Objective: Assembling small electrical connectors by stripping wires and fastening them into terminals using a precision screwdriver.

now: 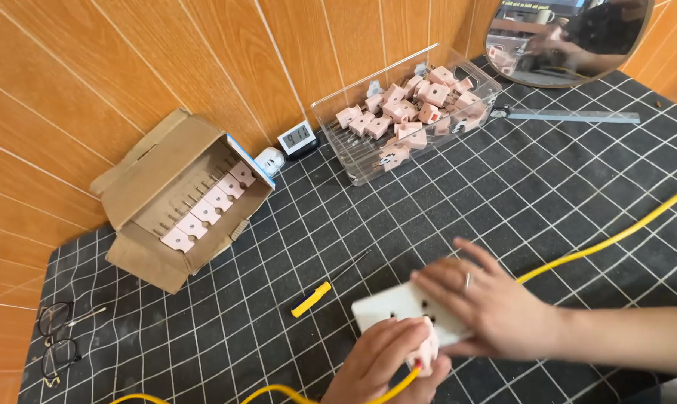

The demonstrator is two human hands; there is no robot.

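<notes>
A white power strip (387, 305) lies flat on the black gridded mat near the front edge. My right hand (488, 303) rests palm down on the strip's right part, fingers spread. My left hand (379, 363) grips a pink plug (428, 348) at the strip's front edge, with a yellow cable (278, 393) running from the plug to the left. A second yellow cable (607, 239) leaves the strip toward the right edge of the view.
A yellow-handled screwdriver (319, 293) lies left of the strip. A clear plastic bin (368, 168) of several pink plugs stands at the back. An open cardboard box (140, 202) with a row of pink plugs lies at left. Small digital clock (295, 138), metal ruler (577, 116), round mirror (570, 41), glasses (54, 340).
</notes>
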